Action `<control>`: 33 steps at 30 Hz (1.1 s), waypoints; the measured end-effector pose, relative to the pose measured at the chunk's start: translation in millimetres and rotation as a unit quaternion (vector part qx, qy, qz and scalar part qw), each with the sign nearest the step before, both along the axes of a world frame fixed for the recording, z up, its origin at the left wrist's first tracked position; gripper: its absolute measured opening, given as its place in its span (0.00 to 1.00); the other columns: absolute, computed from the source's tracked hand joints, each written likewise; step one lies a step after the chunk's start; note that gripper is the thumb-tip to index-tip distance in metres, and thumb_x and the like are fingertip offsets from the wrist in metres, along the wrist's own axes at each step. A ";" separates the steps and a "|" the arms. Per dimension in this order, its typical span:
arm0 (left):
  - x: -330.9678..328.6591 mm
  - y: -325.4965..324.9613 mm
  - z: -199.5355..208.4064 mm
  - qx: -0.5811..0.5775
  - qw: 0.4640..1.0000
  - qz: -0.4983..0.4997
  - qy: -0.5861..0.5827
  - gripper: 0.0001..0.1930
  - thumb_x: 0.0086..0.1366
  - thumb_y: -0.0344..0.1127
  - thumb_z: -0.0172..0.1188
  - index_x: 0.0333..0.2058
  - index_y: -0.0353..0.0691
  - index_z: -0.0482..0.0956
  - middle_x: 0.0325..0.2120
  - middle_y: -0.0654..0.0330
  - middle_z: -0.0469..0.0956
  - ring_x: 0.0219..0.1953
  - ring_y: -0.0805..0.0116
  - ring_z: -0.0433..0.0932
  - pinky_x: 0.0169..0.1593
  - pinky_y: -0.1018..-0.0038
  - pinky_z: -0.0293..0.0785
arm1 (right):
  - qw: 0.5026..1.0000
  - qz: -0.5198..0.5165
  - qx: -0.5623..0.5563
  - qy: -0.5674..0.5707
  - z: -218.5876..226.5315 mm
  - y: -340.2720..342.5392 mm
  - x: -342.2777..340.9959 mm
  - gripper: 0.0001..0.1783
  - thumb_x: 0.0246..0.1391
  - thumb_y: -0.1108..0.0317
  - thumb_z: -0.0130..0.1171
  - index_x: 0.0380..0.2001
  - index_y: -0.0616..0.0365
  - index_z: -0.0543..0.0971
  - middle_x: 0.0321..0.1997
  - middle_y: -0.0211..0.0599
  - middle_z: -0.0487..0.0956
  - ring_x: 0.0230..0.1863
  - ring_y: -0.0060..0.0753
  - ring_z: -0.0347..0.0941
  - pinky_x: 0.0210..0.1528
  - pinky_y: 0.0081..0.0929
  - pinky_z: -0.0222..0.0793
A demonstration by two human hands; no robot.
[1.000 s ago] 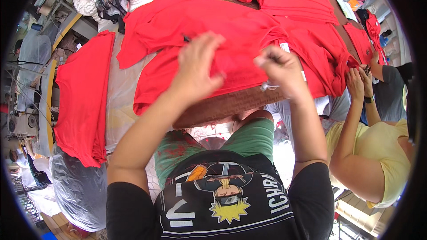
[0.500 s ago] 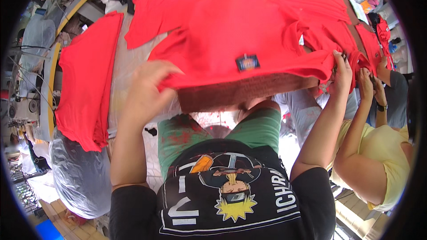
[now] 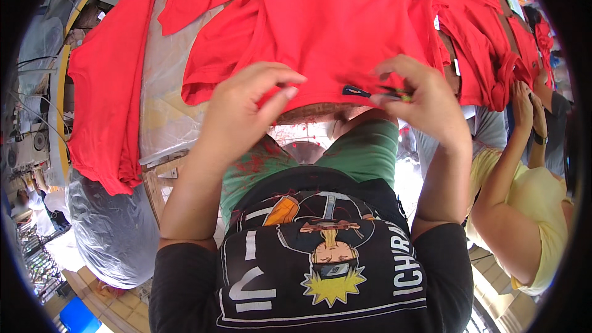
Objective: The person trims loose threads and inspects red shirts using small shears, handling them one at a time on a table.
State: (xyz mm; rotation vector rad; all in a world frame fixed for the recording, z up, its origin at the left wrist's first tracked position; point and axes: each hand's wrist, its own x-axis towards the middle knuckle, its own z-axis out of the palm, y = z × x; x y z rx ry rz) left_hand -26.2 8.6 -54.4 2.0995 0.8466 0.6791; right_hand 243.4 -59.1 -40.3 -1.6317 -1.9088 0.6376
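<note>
A red shirt (image 3: 333, 31) lies spread before me, its hem along the near edge and a small dark label (image 3: 356, 90) at that hem. My left hand (image 3: 250, 98) is over the left part of the hem, thumb and bent fingers apart, with nothing between them. In my right hand (image 3: 425, 95), beside the label, is a pair of small dark thread snips (image 3: 393, 92) with a yellow-green bit. The fingers curl round it and hide part of it; some motion blur lies there.
A folded stack of red garments (image 3: 111, 92) lies on the left of a plastic-covered table (image 3: 166, 102). More red pieces (image 3: 478, 43) are at the right, where a co-worker in a yellow shirt (image 3: 524, 209) sits close. A plastic-wrapped bundle (image 3: 111, 234) stands at lower left.
The shirt's raised hem has been let go and now lies flat at the table edge. Both hands have moved inward, and the snips now show in the right one.
</note>
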 end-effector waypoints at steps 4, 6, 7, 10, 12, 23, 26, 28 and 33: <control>33.5 -17.0 -33.4 0.039 0.998 -0.057 -0.012 0.16 0.55 0.27 0.65 0.43 0.38 0.77 0.42 0.55 0.77 0.47 0.59 0.76 0.50 0.68 0.71 | 0.999 0.004 -0.032 -0.010 -33.2 10.9 -0.4 0.11 0.45 0.71 0.66 0.33 0.62 0.79 0.30 0.45 0.79 0.29 0.48 0.75 0.33 0.33 0.70; 46.3 -18.3 -52.7 0.109 0.993 -0.039 0.006 0.19 0.53 0.29 0.67 0.44 0.40 0.74 0.43 0.55 0.76 0.47 0.56 0.74 0.50 0.65 0.70 | 0.994 -0.064 -0.046 0.079 -45.1 19.7 -1.8 0.10 0.49 0.68 0.65 0.32 0.64 0.79 0.26 0.41 0.78 0.28 0.34 0.75 0.33 0.29 0.69; 51.0 -16.9 -60.9 0.138 0.990 -0.013 0.023 0.20 0.52 0.30 0.67 0.45 0.40 0.73 0.44 0.55 0.75 0.47 0.55 0.74 0.50 0.65 0.70 | 0.988 -0.085 -0.067 0.112 -50.7 26.4 0.5 0.10 0.50 0.68 0.65 0.32 0.64 0.79 0.25 0.40 0.78 0.27 0.31 0.75 0.33 0.28 0.69; 61.2 -15.6 -65.3 0.178 0.983 0.029 0.037 0.19 0.52 0.33 0.68 0.43 0.41 0.75 0.40 0.58 0.77 0.43 0.56 0.75 0.48 0.63 0.69 | 0.969 -0.112 -0.096 0.199 -64.6 36.1 3.3 0.11 0.53 0.66 0.65 0.31 0.65 0.80 0.24 0.35 0.79 0.28 0.20 0.72 0.34 0.24 0.69; 64.0 -14.1 -64.0 0.183 0.982 0.030 0.042 0.16 0.53 0.32 0.67 0.41 0.41 0.76 0.37 0.59 0.78 0.41 0.58 0.76 0.47 0.64 0.70 | 0.970 -0.118 -0.074 0.200 -67.1 37.8 1.0 0.11 0.53 0.66 0.65 0.30 0.64 0.80 0.24 0.35 0.80 0.28 0.20 0.73 0.34 0.23 0.70; 50.6 7.5 -18.2 0.006 0.991 0.082 -0.110 0.06 0.63 0.30 0.61 0.37 0.38 0.84 0.25 0.64 0.81 0.18 0.85 0.69 0.21 0.85 0.64 | 0.993 -0.112 -0.012 0.028 -17.2 0.9 13.5 0.18 0.48 0.73 0.64 0.44 0.62 0.75 0.35 0.42 0.82 0.37 0.37 0.80 0.40 0.31 0.73; 45.9 7.8 0.3 -0.070 0.987 0.114 -0.092 0.06 0.64 0.31 0.61 0.37 0.37 0.83 0.24 0.64 0.81 0.18 0.84 0.69 0.22 0.85 0.65 | 0.974 -0.105 -0.038 0.198 -0.7 4.6 29.2 0.11 0.54 0.67 0.64 0.36 0.64 0.79 0.27 0.29 0.79 0.31 0.14 0.71 0.34 0.18 0.68; 47.6 12.3 -7.6 -0.007 0.988 0.116 -0.102 0.06 0.64 0.32 0.60 0.36 0.36 0.82 0.33 0.60 0.82 0.23 0.83 0.73 0.24 0.85 0.69 | 0.978 -0.122 -0.043 0.163 -10.1 22.1 26.9 0.13 0.54 0.63 0.65 0.33 0.65 0.79 0.24 0.28 0.77 0.29 0.14 0.69 0.32 0.18 0.67; 75.3 5.5 -9.0 -0.158 0.967 0.096 -0.173 0.08 0.66 0.33 0.59 0.38 0.36 0.80 0.46 0.56 0.78 0.36 0.76 0.78 0.37 0.81 0.75 | 0.965 -0.186 -0.117 0.140 -35.3 54.1 19.3 0.21 0.51 0.54 0.66 0.28 0.65 0.80 0.19 0.32 0.75 0.24 0.21 0.69 0.29 0.25 0.67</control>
